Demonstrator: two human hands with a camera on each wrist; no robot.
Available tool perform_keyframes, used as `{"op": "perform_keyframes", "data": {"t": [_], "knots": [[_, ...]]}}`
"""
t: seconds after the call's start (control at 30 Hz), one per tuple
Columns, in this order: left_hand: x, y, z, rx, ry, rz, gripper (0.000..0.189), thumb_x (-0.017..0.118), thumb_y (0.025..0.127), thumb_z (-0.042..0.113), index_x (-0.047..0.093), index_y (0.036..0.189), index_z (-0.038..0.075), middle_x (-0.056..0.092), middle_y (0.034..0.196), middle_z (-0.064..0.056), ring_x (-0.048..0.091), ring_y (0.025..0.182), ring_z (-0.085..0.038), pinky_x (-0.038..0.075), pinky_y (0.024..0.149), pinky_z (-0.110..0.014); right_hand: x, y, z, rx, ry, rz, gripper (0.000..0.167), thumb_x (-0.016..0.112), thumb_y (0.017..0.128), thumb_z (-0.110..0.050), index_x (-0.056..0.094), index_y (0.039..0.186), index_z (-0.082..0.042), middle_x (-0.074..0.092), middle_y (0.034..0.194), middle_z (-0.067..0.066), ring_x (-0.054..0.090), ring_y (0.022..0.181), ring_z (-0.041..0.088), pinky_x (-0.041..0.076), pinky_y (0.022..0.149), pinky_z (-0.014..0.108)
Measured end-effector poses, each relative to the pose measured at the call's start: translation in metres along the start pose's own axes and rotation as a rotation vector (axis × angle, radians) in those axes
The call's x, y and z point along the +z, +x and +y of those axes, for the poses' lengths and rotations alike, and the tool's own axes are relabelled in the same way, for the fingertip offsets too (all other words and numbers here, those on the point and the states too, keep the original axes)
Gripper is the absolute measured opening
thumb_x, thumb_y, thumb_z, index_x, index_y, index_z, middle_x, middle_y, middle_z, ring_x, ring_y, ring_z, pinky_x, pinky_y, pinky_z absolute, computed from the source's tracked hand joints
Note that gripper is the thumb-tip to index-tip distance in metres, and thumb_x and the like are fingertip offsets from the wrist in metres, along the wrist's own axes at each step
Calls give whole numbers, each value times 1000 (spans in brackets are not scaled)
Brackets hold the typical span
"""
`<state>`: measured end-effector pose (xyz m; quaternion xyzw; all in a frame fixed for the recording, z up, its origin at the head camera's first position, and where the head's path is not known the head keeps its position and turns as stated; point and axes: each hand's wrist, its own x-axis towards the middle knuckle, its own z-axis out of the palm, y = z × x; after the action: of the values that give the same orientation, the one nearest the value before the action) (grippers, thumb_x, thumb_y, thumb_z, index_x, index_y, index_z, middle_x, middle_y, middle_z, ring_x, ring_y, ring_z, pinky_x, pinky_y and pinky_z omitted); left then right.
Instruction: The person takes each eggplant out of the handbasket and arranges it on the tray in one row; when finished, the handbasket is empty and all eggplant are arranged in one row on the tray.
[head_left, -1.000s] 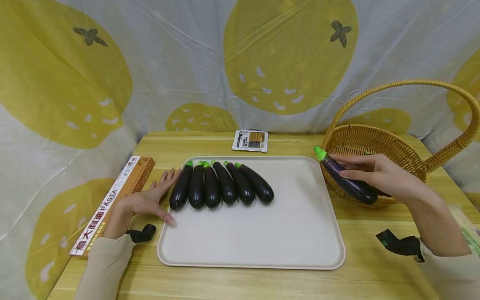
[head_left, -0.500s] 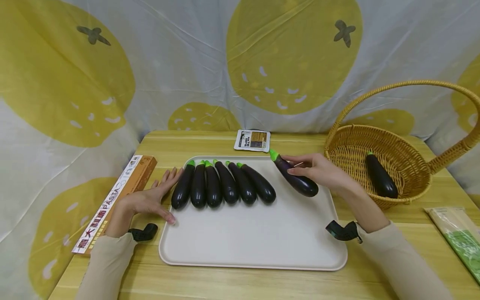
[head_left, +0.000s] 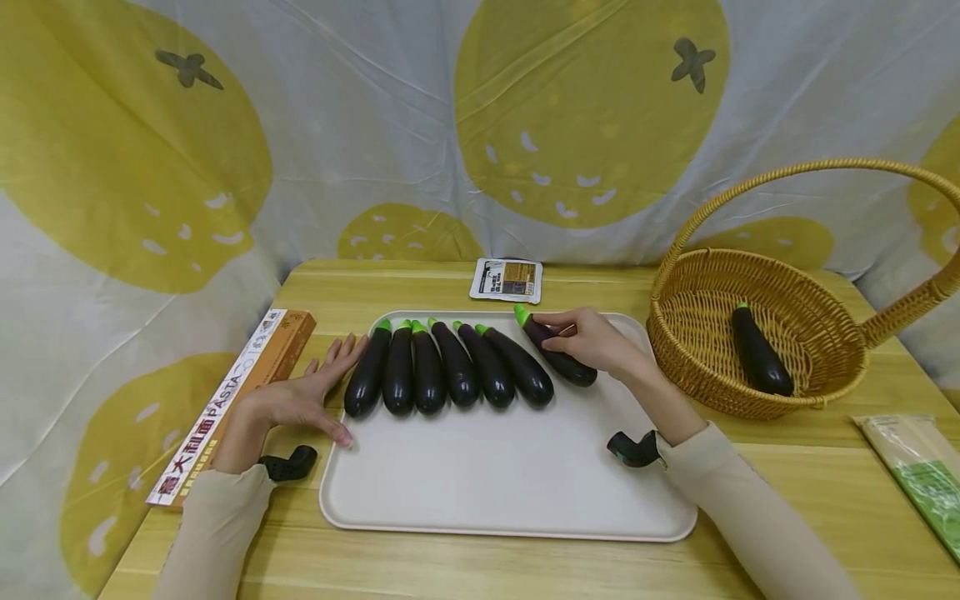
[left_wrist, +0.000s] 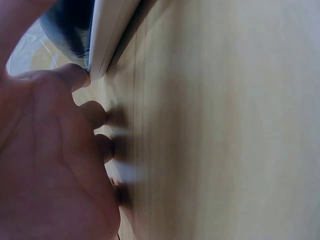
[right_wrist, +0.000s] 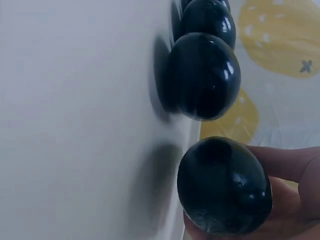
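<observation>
My right hand [head_left: 596,340] grips an eggplant [head_left: 558,354] with a bright green stem end, over the right part of the white tray [head_left: 510,475]. In the right wrist view a gap and a shadow show between this held eggplant [right_wrist: 225,187] and the tray. Several more eggplants [head_left: 461,371] lie side by side on the tray's left half. At the tray's left edge my left hand [head_left: 303,400] rests with spread fingers, thumb on the rim and fingertips close to the leftmost eggplant. The left wrist view shows its fingertips [left_wrist: 95,114] down by the tabletop.
A wicker basket [head_left: 675,367] with a tall handle stands at the right, one eggplant [head_left: 761,350] inside. An orange pasta box [head_left: 232,400] lies at the left. Behind the tray is a small flat packet [head_left: 507,280]; a green-and-clear package [head_left: 918,471] lies at the right edge.
My right hand has carried the eggplant from the basket's rim leftward over the tray, close to the row. The left hand has stayed in place.
</observation>
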<state>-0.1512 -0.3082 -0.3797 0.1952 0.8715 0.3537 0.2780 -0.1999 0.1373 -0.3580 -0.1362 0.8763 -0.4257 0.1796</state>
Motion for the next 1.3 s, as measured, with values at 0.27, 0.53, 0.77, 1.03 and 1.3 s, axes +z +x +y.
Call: {"op": "perform_keyframes", "data": {"t": [0.27,0.53,0.77,1.03,1.3], "knots": [[0,0,1,-3,0,0,151,99,65,31,-12,166,18,-33,166,-25,-35,150,-48,-23,115,-75,7,4,0,-10,-69,50,48,67,99,-13,59,147,-14,63,142,24,65,125,39,56,100,45],[1,0,2,-5,7,0,151,99,65,32,-12,166,16,-33,165,-25,-35,150,-49,-23,115,-75,10,3,3,-57,-101,61,48,68,98,-9,60,146,-11,62,143,24,65,123,40,55,102,50],[0,0,2,-8,9,-3,151,99,65,32,-12,166,17,-33,165,-26,-35,150,-49,-22,115,-76,3,-2,4,-24,-61,40,47,64,102,-19,58,149,-15,64,141,24,62,129,39,53,105,51],[0,0,2,4,14,-1,149,98,66,32,-12,166,17,-33,166,-25,-35,150,-50,-22,115,-76,-7,-9,12,19,-12,17,47,57,106,-18,52,153,-13,61,143,24,60,132,37,53,101,43],[-1,0,1,1,13,-2,150,98,66,33,-12,166,16,-33,166,-25,-35,150,-50,-22,115,-77,-7,-12,16,2,-33,9,47,63,103,-16,57,149,-12,66,136,22,64,122,34,53,91,34]]}}
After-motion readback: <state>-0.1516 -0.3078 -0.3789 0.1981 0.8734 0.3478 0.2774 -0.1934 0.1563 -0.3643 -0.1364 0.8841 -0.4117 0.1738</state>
